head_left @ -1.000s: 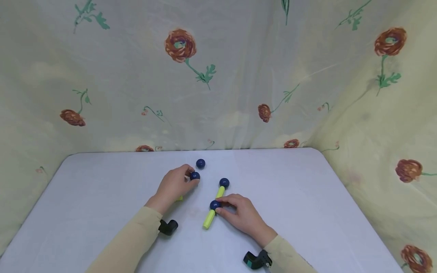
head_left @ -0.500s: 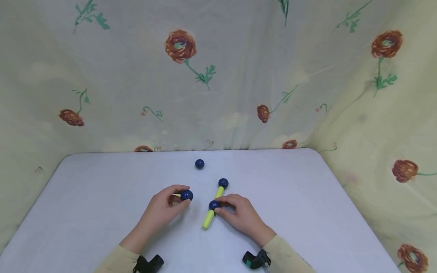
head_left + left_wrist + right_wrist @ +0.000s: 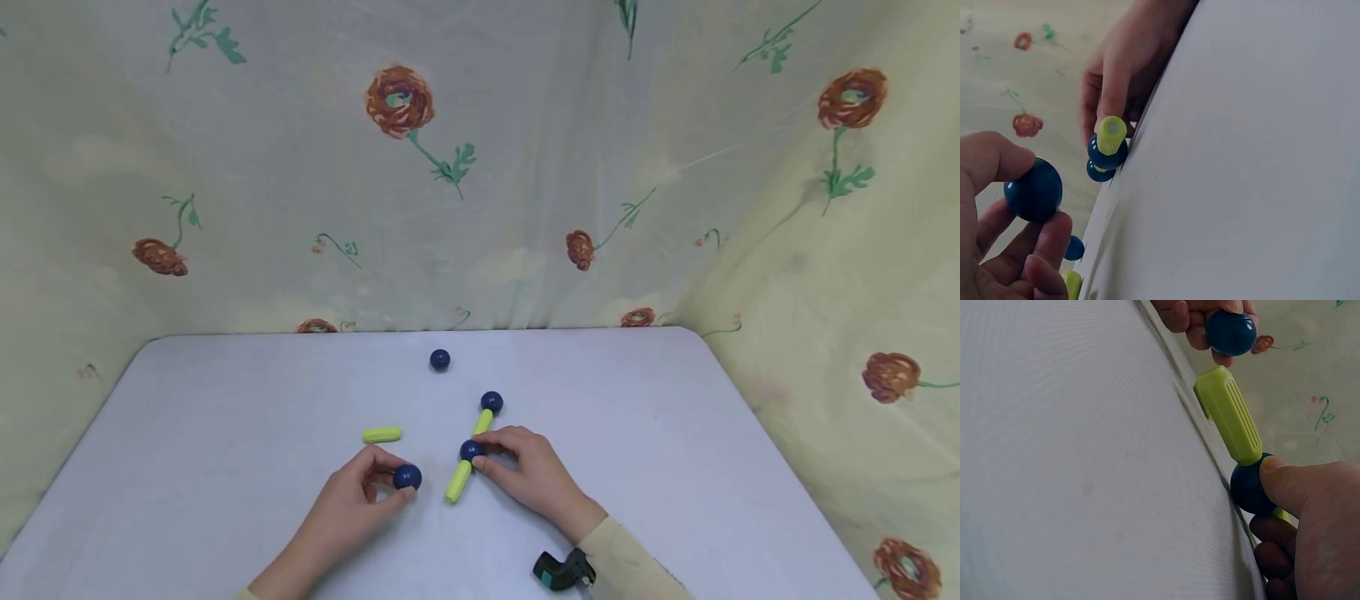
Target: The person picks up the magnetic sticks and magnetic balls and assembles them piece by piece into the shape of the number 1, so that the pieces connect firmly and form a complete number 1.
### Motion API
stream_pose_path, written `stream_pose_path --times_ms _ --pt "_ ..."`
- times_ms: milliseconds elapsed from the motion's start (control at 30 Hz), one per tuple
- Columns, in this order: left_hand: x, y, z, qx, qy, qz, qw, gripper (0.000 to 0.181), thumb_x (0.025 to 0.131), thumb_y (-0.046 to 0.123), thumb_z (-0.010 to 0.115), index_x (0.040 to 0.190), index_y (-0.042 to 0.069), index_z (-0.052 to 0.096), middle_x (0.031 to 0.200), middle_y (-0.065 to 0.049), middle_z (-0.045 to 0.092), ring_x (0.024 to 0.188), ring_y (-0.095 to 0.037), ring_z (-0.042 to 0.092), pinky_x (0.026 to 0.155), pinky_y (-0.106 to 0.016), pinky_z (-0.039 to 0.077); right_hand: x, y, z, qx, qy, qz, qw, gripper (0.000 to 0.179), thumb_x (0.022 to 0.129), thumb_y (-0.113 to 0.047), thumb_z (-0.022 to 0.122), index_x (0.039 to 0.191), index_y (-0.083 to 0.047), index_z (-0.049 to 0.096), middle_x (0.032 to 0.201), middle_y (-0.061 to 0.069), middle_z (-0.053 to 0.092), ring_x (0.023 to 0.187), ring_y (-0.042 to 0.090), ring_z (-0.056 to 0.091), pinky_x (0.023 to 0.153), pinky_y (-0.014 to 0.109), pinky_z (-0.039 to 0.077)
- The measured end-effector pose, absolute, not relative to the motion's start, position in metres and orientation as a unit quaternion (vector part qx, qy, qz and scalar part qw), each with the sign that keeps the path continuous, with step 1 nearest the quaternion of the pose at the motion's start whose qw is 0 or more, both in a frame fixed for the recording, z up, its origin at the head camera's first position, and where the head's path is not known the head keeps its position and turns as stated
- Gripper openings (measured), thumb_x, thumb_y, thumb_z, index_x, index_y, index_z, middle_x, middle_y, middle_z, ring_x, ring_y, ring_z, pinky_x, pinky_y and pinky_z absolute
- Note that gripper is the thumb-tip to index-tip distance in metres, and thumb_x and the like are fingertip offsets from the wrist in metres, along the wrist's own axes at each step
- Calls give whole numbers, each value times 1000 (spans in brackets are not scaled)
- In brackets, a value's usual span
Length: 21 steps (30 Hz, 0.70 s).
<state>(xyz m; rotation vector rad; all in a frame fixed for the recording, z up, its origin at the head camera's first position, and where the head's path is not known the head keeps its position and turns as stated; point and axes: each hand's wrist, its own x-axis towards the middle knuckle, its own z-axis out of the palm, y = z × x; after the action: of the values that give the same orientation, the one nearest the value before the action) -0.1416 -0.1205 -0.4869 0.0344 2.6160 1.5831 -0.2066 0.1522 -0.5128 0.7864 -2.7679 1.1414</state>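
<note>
My left hand (image 3: 348,504) pinches a dark blue ball (image 3: 407,477) between thumb and fingers, left of the joined pieces. My right hand (image 3: 531,475) pinches the middle blue ball (image 3: 472,451) of a short chain. From that ball one yellow-green rod (image 3: 483,422) runs back to another blue ball (image 3: 491,402), and a second yellow-green rod (image 3: 458,482) points toward the front. In the right wrist view this ribbed front rod (image 3: 1230,415) has its free end toward the ball in my left hand. The left wrist view shows a small grey disc in that rod's end (image 3: 1112,127).
A loose yellow-green rod (image 3: 382,434) lies just beyond my left hand. Farther back on the white table (image 3: 637,417) sits a single blue ball (image 3: 439,360). A flowered cloth (image 3: 510,167) hangs behind the table's back edge.
My left hand has brought its blue ball toward the front and slightly left, uncovering the loose rod. The right hand keeps its hold on the chain, nearly unmoved.
</note>
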Motion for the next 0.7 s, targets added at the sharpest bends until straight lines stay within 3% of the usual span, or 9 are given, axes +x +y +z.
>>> stream_pose_path --times_ms 333,700 --pt "-139 -117 -493 29 857 509 75 39 80 27 84 113 20 66 97 6 67 78 -15 58 62 -26 44 -207 153 -513 255 -894 369 20 33 93 -44 68 120 -26 69 107 -18 66 100 0 59 89 34 49" --pt "-136 -121 -498 79 867 489 53 32 79 29 85 105 23 68 94 10 65 72 -13 57 60 -25 45 -208 153 -513 256 -892 371 17 33 93 -43 68 121 -27 69 107 -19 66 101 0 59 89 33 49"
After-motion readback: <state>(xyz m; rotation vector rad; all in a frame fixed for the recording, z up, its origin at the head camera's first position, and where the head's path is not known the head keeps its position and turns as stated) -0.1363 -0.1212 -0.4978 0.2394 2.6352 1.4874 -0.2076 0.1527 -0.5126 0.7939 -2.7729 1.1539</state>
